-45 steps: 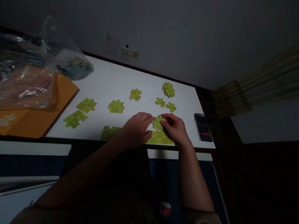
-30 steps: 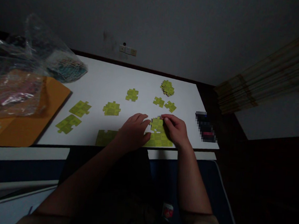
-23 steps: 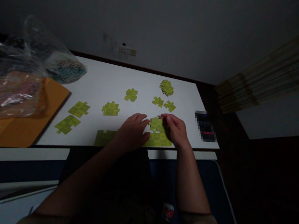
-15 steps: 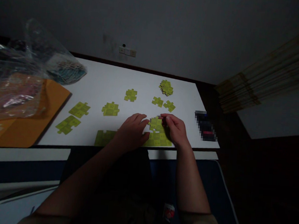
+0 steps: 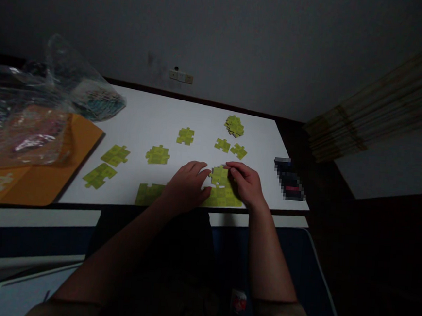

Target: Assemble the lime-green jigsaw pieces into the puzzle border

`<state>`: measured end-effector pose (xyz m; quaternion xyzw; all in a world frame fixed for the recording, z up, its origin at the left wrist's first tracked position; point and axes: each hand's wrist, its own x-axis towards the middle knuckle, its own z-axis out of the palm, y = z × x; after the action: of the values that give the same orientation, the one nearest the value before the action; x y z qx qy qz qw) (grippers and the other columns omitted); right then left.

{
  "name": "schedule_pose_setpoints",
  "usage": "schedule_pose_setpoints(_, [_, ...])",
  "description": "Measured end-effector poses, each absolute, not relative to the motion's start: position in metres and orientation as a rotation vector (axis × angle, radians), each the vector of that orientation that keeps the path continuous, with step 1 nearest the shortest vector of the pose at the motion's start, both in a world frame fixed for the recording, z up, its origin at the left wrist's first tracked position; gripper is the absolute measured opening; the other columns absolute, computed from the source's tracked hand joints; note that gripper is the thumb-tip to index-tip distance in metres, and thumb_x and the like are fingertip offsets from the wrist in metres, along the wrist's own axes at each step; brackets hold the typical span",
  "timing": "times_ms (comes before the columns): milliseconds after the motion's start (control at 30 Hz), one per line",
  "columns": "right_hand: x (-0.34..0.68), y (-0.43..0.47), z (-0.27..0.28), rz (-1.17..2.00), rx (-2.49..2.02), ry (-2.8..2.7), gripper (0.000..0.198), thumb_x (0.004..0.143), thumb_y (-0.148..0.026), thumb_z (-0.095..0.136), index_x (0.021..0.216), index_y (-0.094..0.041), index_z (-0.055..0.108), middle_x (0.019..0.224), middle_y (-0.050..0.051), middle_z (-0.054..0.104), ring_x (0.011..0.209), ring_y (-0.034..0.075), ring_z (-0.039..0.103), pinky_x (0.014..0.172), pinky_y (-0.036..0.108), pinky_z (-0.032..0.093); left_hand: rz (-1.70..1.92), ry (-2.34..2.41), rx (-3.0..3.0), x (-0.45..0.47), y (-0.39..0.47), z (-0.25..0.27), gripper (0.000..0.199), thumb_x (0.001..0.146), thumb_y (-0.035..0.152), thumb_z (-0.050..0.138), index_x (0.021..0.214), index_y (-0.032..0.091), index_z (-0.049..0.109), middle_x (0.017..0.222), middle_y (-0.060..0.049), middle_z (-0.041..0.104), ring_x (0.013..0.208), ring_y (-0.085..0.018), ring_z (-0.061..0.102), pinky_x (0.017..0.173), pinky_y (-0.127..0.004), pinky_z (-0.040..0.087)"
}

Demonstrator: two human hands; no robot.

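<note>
Dim room going on here, grey wall [image 5: 248,58] looming behind, loose green puzzle pieces [image 5: 157,155] lying around on a white surface [image 5: 144,118]. So one middle piece [image 5: 219,176] is sitting right between the two hands, just past a green strip [image 5: 226,197] along the near edge. It's looking roughly square, so no real long axis. Left hand [image 5: 189,183] is resting on its left, thumb and fingers spread wide; right hand [image 5: 245,182] is reaching over its far right corner, thumb and forefinger close together. Neither is clearly nearer, and I'm not seeing whether the right one's actually pinching it.
</note>
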<state>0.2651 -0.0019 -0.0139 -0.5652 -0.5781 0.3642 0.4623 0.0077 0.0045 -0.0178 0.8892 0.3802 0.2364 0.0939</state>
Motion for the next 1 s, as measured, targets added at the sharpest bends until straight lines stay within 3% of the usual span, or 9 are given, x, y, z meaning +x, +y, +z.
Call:
schedule_pose_setpoints(133, [0.262,-0.004,-0.012,0.914,-1.387,-1.411,0.029,0.097,-0.047,0.078,0.117,-0.028,0.087,0.113,0.008,0.087,0.103,0.028,0.079,0.104,0.050,0.061,0.673,1.136,2.632,0.008,0.004,-0.017,0.045,0.101,0.030,0.073,0.142,0.010,0.070,0.152,-0.023,0.070,0.142,-0.039,0.063,0.124,-0.057,0.054])
schedule_pose_setpoints(300, [0.265,-0.003,-0.019,0.929,-1.353,-1.344,0.040,0.082,-0.040,0.095,0.118,-0.027,0.085,0.099,0.004,0.079,0.085,0.022,0.072,0.086,0.042,0.063,0.672,1.137,2.615,0.008,0.003,-0.013,0.043,0.100,0.029,0.075,0.140,0.013,0.071,0.152,-0.023,0.070,0.143,-0.038,0.063,0.123,-0.059,0.055])
schedule_pose_setpoints(367, [0.274,0.002,-0.027,0.855,-1.300,-1.140,0.043,0.079,-0.039,0.095,0.118,-0.027,0.081,0.100,0.002,0.076,0.088,0.021,0.072,0.087,0.040,0.063,0.681,1.135,2.611,0.008,0.003,-0.013,0.041,0.100,0.028,0.075,0.138,0.015,0.072,0.152,-0.022,0.070,0.142,-0.038,0.064,0.122,-0.059,0.055])
schedule_pose_setpoints(500, [0.294,0.013,-0.042,0.630,-1.239,-0.809,0.041,0.085,-0.041,0.088,0.119,-0.026,0.072,0.114,0.005,0.074,0.098,0.022,0.073,0.088,0.041,0.065,0.678,1.139,2.622,0.008,0.003,-0.015,0.040,0.100,0.027,0.074,0.138,0.015,0.072,0.153,-0.022,0.070,0.143,-0.038,0.064,0.123,-0.059,0.055])
schedule_pose_setpoints(733, [0.294,0.014,-0.044,0.636,-1.246,-0.739,0.042,0.086,-0.042,0.086,0.122,-0.028,0.070,0.126,0.008,0.075,0.106,0.023,0.075,0.085,0.038,0.066,0.689,1.125,2.644,0.007,0.005,-0.021,0.042,0.101,0.027,0.073,0.140,0.012,0.071,0.152,-0.023,0.070,0.144,-0.038,0.063,0.123,-0.059,0.055])
schedule_pose_setpoints(1000, [0.288,0.011,-0.039,0.657,-1.258,-0.832,0.047,0.086,-0.045,0.088,0.125,-0.025,0.072,0.109,0.007,0.077,0.104,0.026,0.076,0.095,0.046,0.066,0.696,1.121,2.650,0.007,0.005,-0.019,0.041,0.100,0.028,0.073,0.139,0.014,0.070,0.152,-0.022,0.070,0.143,-0.038,0.065,0.122,-0.060,0.056])
